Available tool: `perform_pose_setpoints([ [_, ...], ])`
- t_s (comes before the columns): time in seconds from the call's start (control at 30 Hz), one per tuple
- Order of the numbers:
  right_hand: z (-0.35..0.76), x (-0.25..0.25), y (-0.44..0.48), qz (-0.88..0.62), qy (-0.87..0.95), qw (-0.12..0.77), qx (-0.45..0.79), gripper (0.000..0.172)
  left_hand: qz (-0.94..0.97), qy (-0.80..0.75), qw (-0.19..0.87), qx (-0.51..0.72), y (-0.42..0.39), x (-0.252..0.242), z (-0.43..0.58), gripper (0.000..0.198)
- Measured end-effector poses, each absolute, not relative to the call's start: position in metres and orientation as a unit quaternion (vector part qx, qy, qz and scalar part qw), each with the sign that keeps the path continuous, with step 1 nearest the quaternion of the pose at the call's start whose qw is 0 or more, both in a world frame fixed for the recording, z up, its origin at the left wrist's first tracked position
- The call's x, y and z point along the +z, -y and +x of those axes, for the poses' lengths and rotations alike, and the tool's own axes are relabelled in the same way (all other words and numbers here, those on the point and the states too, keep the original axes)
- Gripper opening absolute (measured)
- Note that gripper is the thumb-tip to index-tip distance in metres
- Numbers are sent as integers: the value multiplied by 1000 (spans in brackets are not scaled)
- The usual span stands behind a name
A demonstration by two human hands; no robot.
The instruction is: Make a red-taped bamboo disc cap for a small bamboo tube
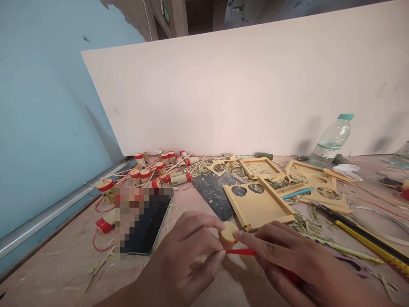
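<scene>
So the left hand (188,249) has its grip pinched down, thumb and index together on one end of a red strip (240,252), lower middle of the frame. The right hand (292,251) is closed on the other end, with more red showing under the palm, though I can't tell how that bit is held. The small pale cylinder (228,233) sits just above the strip, left fingers on its side and the right index tip touching its edge. Further up the table (188,294) there's a frame with round cutouts (258,204), a phone (150,226) just left of the left hand, and a pile of red-banded cylinders (145,175) left of centre.
</scene>
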State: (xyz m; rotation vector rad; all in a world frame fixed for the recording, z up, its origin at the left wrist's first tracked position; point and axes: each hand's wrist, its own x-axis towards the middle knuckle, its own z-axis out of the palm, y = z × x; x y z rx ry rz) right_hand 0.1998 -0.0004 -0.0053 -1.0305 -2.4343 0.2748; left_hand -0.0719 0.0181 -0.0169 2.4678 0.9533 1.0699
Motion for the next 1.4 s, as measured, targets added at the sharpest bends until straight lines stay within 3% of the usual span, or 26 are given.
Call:
perform_pose_setpoints([
  [0.27,197,-6,-1,-376,890,239,91,64,827,-355,235,369,-22,-21,-72,17],
  [0.53,196,-8,2,-376,883,267,87,51,818,-349,237,391,-25,-22,-66,20],
  [0.87,200,-16,-7,-364,871,275,183,59,819,-333,235,404,-30,-22,-62,20],
  [1.03,202,-26,-9,-331,869,313,192,71,822,-333,232,400,-30,-22,-63,21],
  [1.4,205,-31,-11,-337,883,272,180,77,824,-327,213,411,-30,-28,-61,21],
])
